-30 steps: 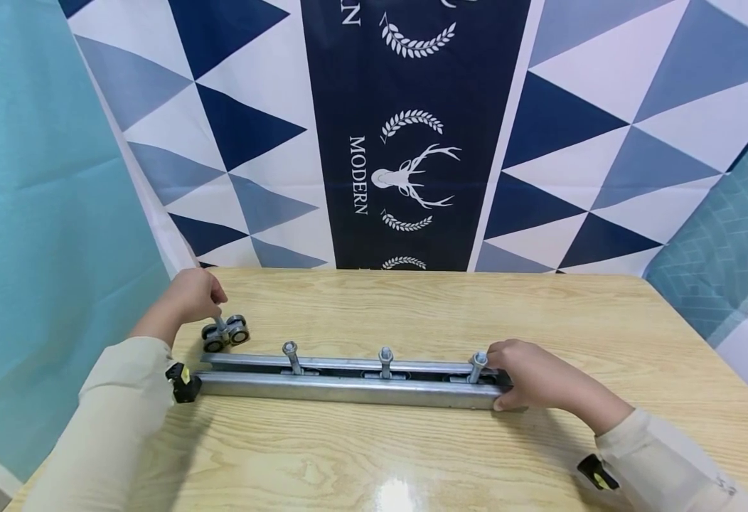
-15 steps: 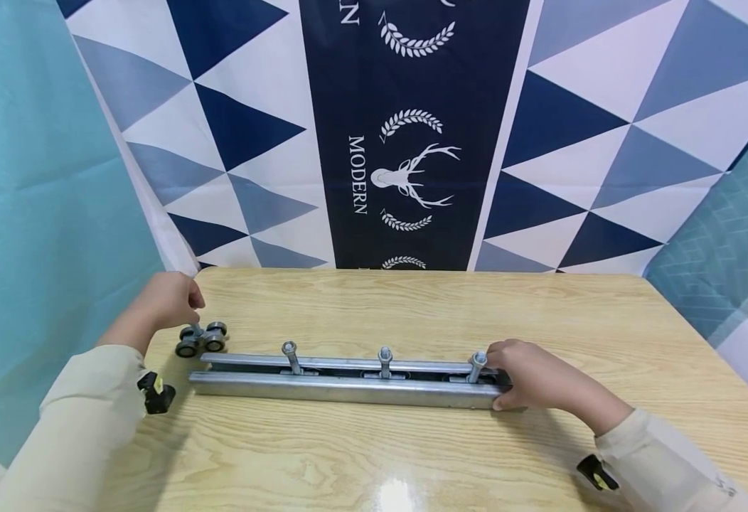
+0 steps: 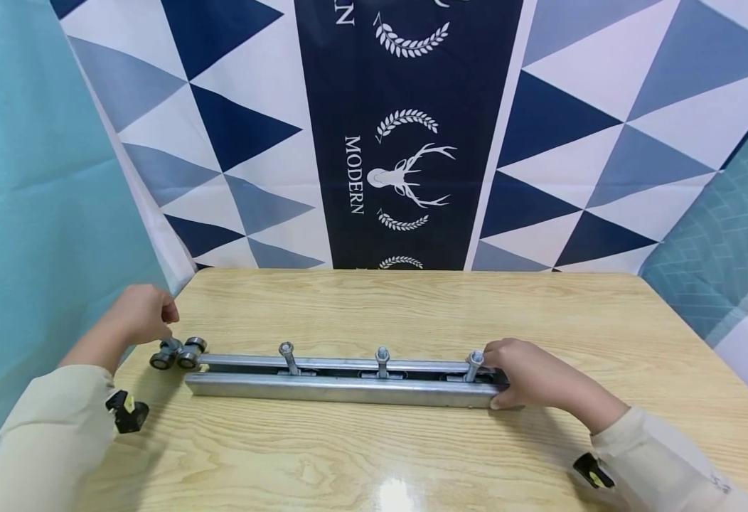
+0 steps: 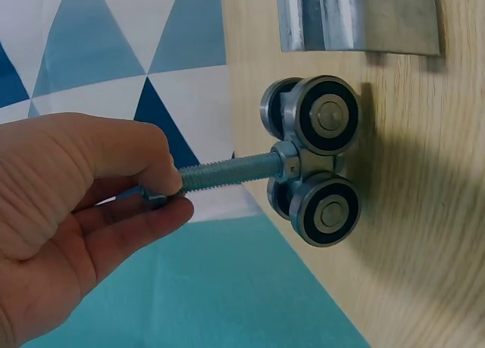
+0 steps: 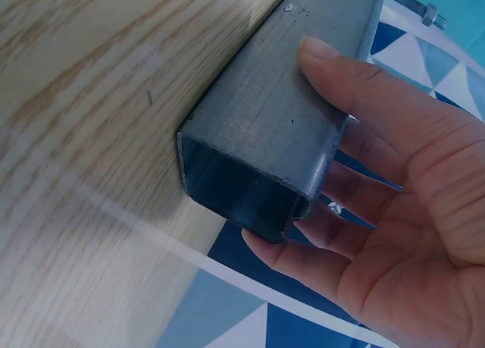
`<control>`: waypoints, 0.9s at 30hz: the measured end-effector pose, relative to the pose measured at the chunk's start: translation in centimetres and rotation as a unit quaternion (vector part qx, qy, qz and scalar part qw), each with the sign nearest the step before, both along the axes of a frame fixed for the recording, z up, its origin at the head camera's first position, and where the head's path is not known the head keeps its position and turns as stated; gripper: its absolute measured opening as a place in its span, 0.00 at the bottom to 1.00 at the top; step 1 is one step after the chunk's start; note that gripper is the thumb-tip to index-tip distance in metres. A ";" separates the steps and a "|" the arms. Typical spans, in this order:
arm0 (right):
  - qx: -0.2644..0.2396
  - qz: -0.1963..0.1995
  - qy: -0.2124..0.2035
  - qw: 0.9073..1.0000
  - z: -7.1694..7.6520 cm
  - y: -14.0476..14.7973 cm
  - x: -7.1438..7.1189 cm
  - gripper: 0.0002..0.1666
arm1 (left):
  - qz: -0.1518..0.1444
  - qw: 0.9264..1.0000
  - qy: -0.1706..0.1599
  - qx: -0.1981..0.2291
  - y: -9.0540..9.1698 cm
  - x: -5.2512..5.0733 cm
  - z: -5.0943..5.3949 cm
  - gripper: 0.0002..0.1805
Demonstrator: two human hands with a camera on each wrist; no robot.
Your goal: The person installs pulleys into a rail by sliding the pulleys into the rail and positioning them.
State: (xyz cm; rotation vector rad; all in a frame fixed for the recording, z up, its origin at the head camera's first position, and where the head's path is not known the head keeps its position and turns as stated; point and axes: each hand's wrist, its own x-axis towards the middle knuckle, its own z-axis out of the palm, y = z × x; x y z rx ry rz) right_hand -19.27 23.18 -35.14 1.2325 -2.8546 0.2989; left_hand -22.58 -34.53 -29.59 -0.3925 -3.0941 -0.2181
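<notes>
A galvanized steel track lies across the table, its slot facing up. Three bolts stand up from trolleys inside the slot. My left hand pinches the threaded bolt of another roller trolley between thumb and fingers. That trolley's several black-rimmed wheels are just beyond the track's left end, apart from it in the left wrist view. With thumb on one side wall and fingers on the other, my right hand grips the track's right end; its hollow opening shows in the right wrist view.
The wood-grain table carries the track. Behind it hangs a patterned cloth with triangles and a deer head. A teal cloth hangs at the left, close to my left arm.
My left hand has moved left and toward me with the trolley, from behind the track's left end to just beyond it. My right hand keeps its grip on the track.
</notes>
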 end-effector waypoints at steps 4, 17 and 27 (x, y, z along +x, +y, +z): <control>-0.001 0.000 -0.003 1.000 0.0 -0.1 0.0 0.21 | 0.000 1.000 -0.004 0.002 -0.4 0.7 -0.3 0.07; 0.002 -0.003 -0.003 1.000 -0.2 -0.2 -0.1 0.21 | -0.008 1.000 -0.007 0.009 -0.7 2.9 -0.7 0.08; 0.002 -0.005 -0.003 1.000 0.0 -0.1 0.0 0.21 | -0.019 1.000 -0.010 0.013 0.6 3.3 -0.6 0.09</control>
